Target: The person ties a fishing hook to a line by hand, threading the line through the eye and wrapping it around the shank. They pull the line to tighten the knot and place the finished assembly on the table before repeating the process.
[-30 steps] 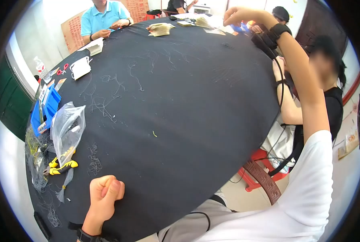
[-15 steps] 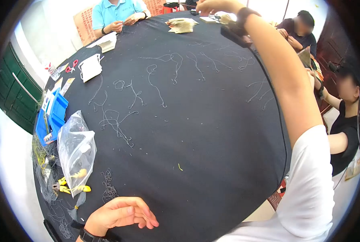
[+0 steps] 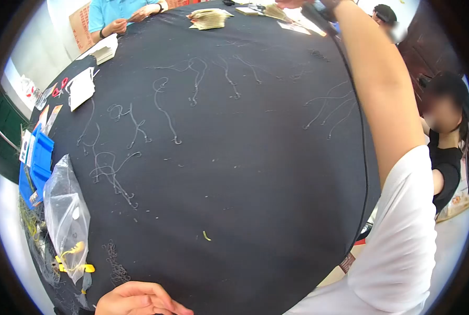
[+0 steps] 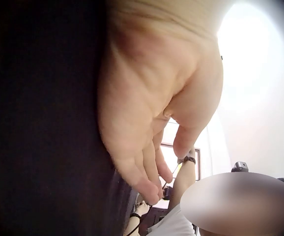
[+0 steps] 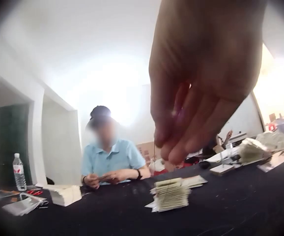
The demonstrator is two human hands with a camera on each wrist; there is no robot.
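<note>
My left hand (image 3: 134,299) is low at the front edge of the black-covered table (image 3: 276,199), with relaxed, slightly bent fingers and nothing in its grasp; its palm (image 4: 152,78) fills much of the left wrist view. My right arm reaches far forward, and the right hand (image 3: 292,2) is cut off at the top of the head view. In the right wrist view its fingers (image 5: 196,123) hang down, bunched near the thumb, above a stack of pale cards (image 5: 171,194); I cannot tell whether they pinch something thin. Grey lines with small hooks (image 3: 166,115) lie spread across the cloth.
To the left are a clear plastic bag (image 3: 66,210), yellow-handled pliers (image 3: 87,268), a blue bin (image 3: 37,157), red scissors (image 3: 60,86) and white cards (image 3: 81,89). A tangle of dark line (image 3: 116,265) lies near my left hand. Other people sit around the table; a cable (image 3: 365,173) runs beside my right arm.
My left hand has uncurled from a fist and sits lower in view. My right arm, bent and raised before, now stretches farther forward. The head view has shifted, showing more hooked lines at the right.
</note>
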